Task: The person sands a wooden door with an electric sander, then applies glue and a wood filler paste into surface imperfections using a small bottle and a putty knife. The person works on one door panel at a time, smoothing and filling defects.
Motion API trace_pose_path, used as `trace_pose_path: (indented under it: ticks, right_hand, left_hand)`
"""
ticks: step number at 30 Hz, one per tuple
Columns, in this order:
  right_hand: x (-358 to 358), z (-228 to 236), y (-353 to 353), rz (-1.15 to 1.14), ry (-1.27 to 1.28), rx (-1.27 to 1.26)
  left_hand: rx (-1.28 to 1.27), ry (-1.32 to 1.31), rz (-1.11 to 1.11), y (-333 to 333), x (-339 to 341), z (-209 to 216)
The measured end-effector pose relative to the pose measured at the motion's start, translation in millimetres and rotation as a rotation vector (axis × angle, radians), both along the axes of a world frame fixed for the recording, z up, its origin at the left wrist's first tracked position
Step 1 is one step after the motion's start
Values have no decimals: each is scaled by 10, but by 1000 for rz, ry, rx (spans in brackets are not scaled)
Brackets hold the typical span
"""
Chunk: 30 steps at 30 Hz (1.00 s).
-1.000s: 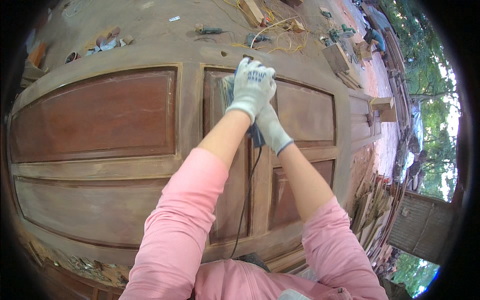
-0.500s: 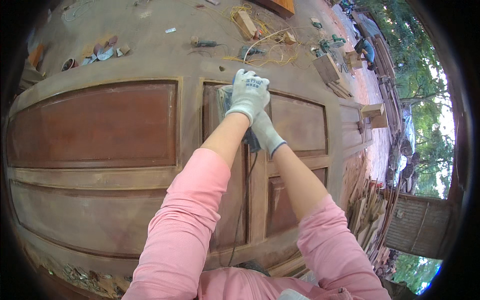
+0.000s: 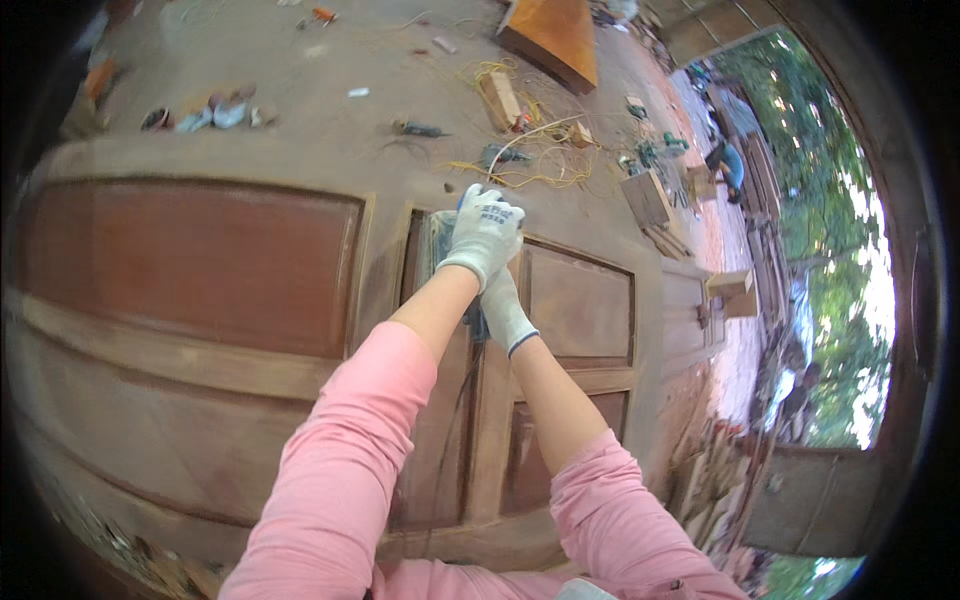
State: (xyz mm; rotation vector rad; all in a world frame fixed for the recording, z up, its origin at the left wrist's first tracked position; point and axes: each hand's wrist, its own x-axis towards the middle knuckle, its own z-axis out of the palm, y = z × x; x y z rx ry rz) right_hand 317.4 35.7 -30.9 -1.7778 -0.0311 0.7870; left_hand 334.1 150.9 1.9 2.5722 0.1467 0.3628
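Observation:
A large wooden door (image 3: 200,388) with recessed reddish-brown panels lies flat in front of me. Both my hands wear whitish knit gloves and are closed on an electric sander (image 3: 436,238). My left hand (image 3: 485,232) wraps over its front end, and my right hand (image 3: 506,308) grips behind it, partly under my left forearm. The gloves hide most of the tool; its flat pad shows left of my left hand, by the far left corner of a narrow upright panel. From its rear a dark cord (image 3: 455,420) trails back toward me across the door.
Beyond the door, a grinder-like power tool (image 3: 420,129), another corded tool (image 3: 505,154), tangled yellow cords (image 3: 570,160) and wood blocks (image 3: 500,98) lie on the dusty floor. An orange-brown wooden piece (image 3: 552,40) is farther back. At right, another person (image 3: 728,168) bends near stacked timber.
My view has tilted, so the door and floor items sit lower in the picture. The sander has shifted slightly left, nearer the panel's far left corner. Both hands keep their hold.

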Motion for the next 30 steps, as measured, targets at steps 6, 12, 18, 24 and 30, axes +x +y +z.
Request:
trace_pose_path:
  ticks: [6,12,18,24,30]
  right_hand:
    - [-467,61,-359,19,-88,-85]
    - [95,42,-56,68,142,30]
    - [257,-511,-834,318,-373,-174]
    - [268,-3,-173,62,154,16]
    - [198,-162,-406,51,70,-83]
  left_hand:
    - [-64,-39,-38,-379,-538,-70]
    - [-12,-42,76,42,-66,-27]
    - [-51,55,-20,-369,-225,44]
    - [-33,48,78,13,-2,67]
    - [-29,121,4,-230,-183,44]
